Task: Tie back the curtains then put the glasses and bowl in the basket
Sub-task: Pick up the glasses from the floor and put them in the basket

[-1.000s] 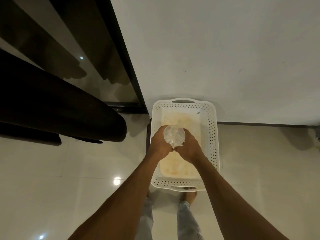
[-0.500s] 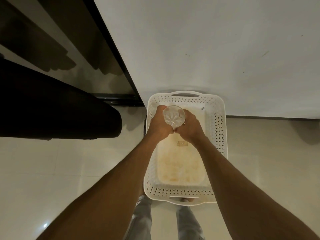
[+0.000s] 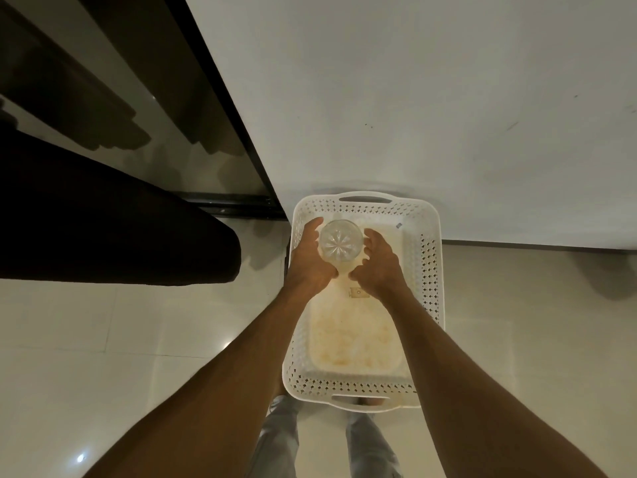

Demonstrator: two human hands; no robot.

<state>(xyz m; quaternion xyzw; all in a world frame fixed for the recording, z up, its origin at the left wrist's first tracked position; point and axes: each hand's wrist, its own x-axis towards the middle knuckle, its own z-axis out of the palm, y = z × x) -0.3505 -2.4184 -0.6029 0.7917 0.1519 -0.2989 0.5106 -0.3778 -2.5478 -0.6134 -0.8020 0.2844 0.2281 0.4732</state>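
Both hands reached into the white perforated basket (image 3: 430, 270), which sat on the tiled floor (image 3: 103, 339) against the pale wall (image 3: 413, 98). A clear cut-glass vessel (image 3: 341, 240), glass or bowl I could not tell, was upright in the basket's far left corner, its star-cut base visible from above. The left hand (image 3: 308, 258) gripped it, fingers (image 3: 315, 225) curled round its left side. The right hand (image 3: 377, 267) cupped its right side, fingers curled just beside the rim; whether they touched it I could not tell. A dark curtain (image 3: 103, 219) hung at the left
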